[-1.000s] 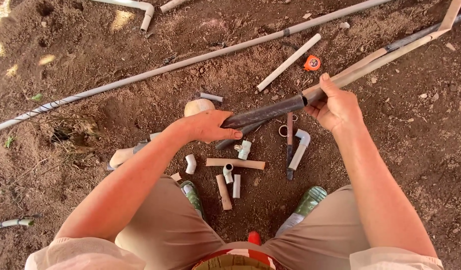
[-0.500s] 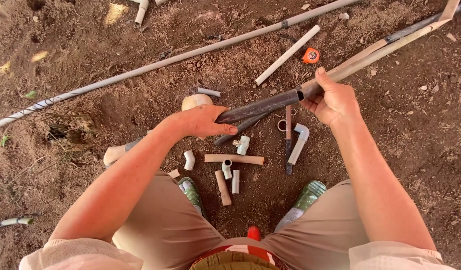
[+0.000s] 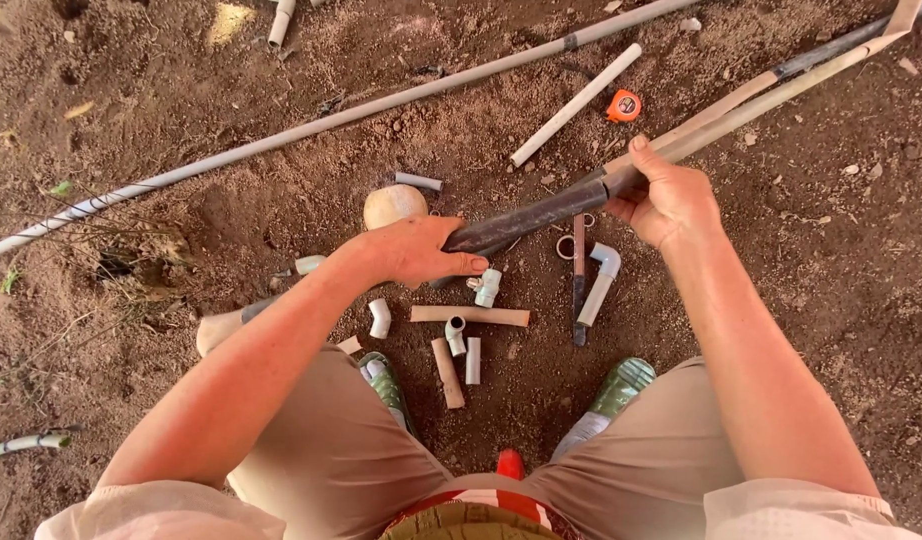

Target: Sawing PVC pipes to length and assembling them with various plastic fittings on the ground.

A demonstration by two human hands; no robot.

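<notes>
Both of my hands grip a dark pipe held over bare soil. My left hand is closed around its near end. My right hand clasps it further along, where it meets a long tan pipe running off to the upper right. Below the dark pipe, short pipe pieces and white fittings lie on the dirt: a tan stub, a white elbow with tube, a small white elbow and a white tee.
A long grey-white pipe crosses the ground diagonally. A short white pipe and an orange tape measure lie at upper right. A round tan object sits by my left hand. My green shoes and knees fill the bottom.
The view has shifted slightly, and both hands with the dark pipe sit a little lower in the picture. Both grips are unchanged.
</notes>
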